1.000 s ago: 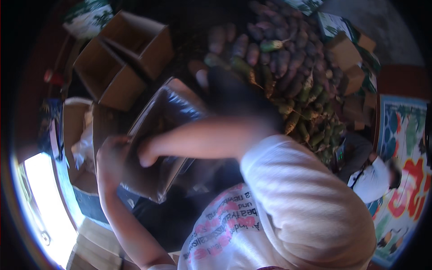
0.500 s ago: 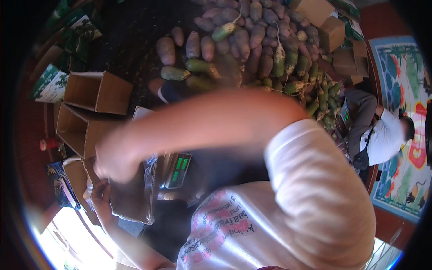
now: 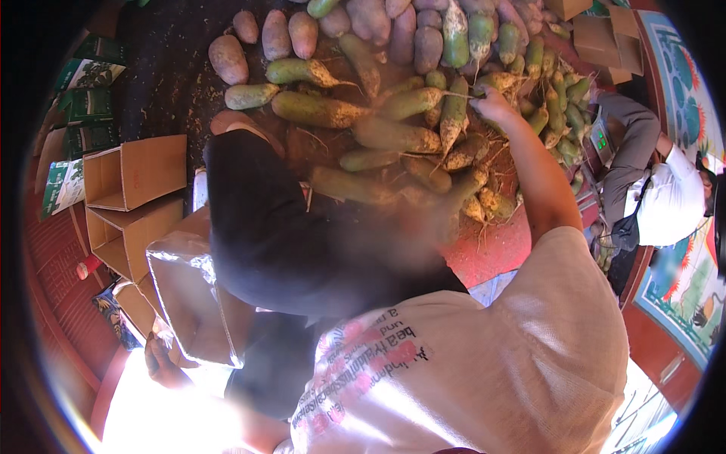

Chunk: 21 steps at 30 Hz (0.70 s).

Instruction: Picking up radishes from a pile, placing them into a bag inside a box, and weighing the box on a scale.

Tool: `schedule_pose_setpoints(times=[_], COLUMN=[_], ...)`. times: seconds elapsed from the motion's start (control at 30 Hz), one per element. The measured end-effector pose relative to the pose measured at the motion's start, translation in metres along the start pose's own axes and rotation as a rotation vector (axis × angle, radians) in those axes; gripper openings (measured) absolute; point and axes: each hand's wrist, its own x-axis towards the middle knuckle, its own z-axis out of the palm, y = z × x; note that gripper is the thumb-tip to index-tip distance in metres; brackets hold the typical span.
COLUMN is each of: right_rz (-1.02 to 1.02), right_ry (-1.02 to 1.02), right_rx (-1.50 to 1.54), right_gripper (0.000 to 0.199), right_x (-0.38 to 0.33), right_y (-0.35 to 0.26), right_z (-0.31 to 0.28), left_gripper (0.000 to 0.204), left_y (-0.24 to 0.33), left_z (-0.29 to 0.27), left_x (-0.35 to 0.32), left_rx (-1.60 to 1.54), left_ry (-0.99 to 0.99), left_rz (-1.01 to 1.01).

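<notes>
Where our right arm lay folded across the body, close to the foil-lined bag, half a second ago, it now stretches out over the heap of radishes [image 3: 393,136] on the floor, and our right hand [image 3: 491,102] rests on the top of 1 green-and-white root [image 3: 454,113] near the far side of the pile. The fingers curl down over the root, but we cannot tell whether the grip has closed round it or only lies against it, since we see just the back of the hand. Our left hand [image 3: 162,359] has stayed low at the left, its grip clamped on the lower edge of the silvery foil-lined bag [image 3: 189,295], which stands open beside our dark trousers [image 3: 265,227]. We judge that the reach means a fresh root is being picked out while the bag is kept ready.

Much is hard to read. Our pale shirt [image 3: 469,363] fills the lower right and hides whatever lies under it, and a smeared patch at the middle blurs the near edge of the pile. Glare at the lower left washes out the floor beneath the left hand and half of its fingers. 2 open cardboard boxes [image 3: 136,174] sit at the left, their insides in shadow. Another person [image 3: 650,189] crouches at the right rim beside a small scale [image 3: 601,136], bent by the lens and partly cut off.
</notes>
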Motion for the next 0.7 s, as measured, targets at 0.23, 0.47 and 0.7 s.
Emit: schedule_pose_setpoints(times=[0.23, 0.47, 0.7], right_rz=[0.201, 0.066, 0.039], right_ry=[0.111, 0.149, 0.176], right_rx=[-0.126, -0.096, 0.486], right_gripper=[0.121, 0.127, 0.107], right_x=[0.009, 0.007, 0.007], right_y=[-0.002, 0.027, 0.114], right_z=[0.091, 0.072, 0.025], left_gripper=[0.033, 0.025, 0.027], left_y=[0.035, 0.13, 0.205], left_z=[0.018, 0.054, 0.1], left_x=[-0.038, -0.056, -0.051], left_rx=[-0.203, -0.301, -0.818], left_ry=[-0.105, 0.09, -0.486], left_rz=[0.039, 0.139, 0.496])
